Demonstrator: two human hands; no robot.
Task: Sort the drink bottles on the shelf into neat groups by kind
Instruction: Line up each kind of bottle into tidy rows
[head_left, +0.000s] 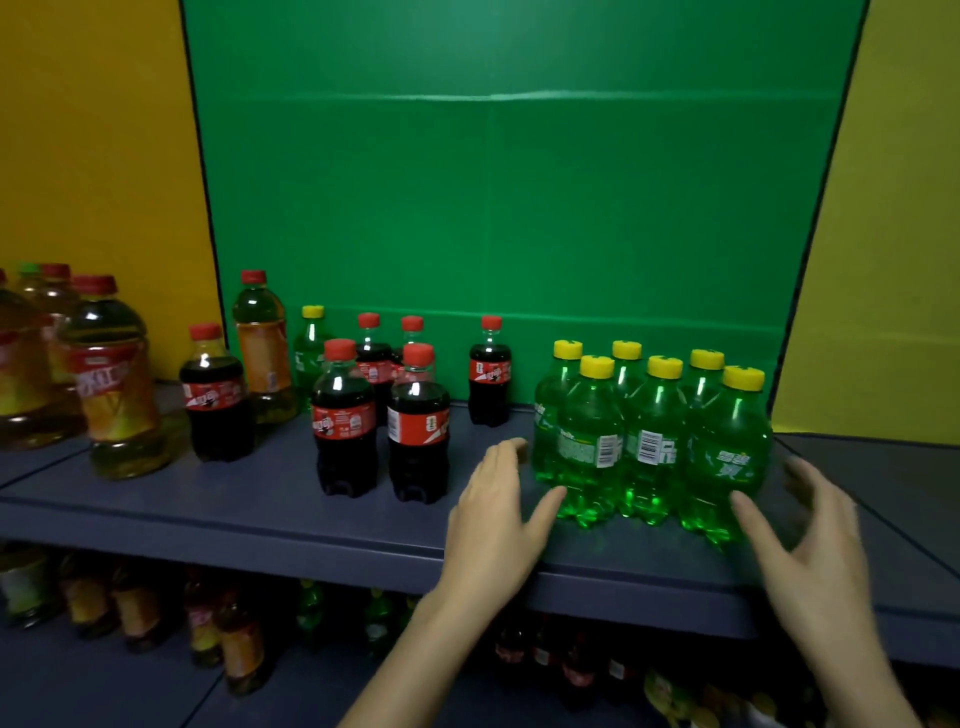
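Several green soda bottles (649, 441) with yellow caps stand packed in two rows at the right of the grey shelf (234, 509). My left hand (493, 514) is open at the group's left side, its thumb by the front-left bottle. On the group's right, my right hand (810, 530) is open with fingers spread and holds nothing. Several dark cola bottles (379, 415) with red caps stand scattered mid-shelf, one cola bottle (489, 371) apart near the back. A lone green bottle (310, 348) stands behind them beside a tall amber tea bottle (260, 343).
Large amber tea bottles (111, 379) with red caps crowd the shelf's left end. A lower shelf (156, 670) holds more mixed bottles in dim light. A green back panel (493, 208) rises behind, with yellow panels at both sides.
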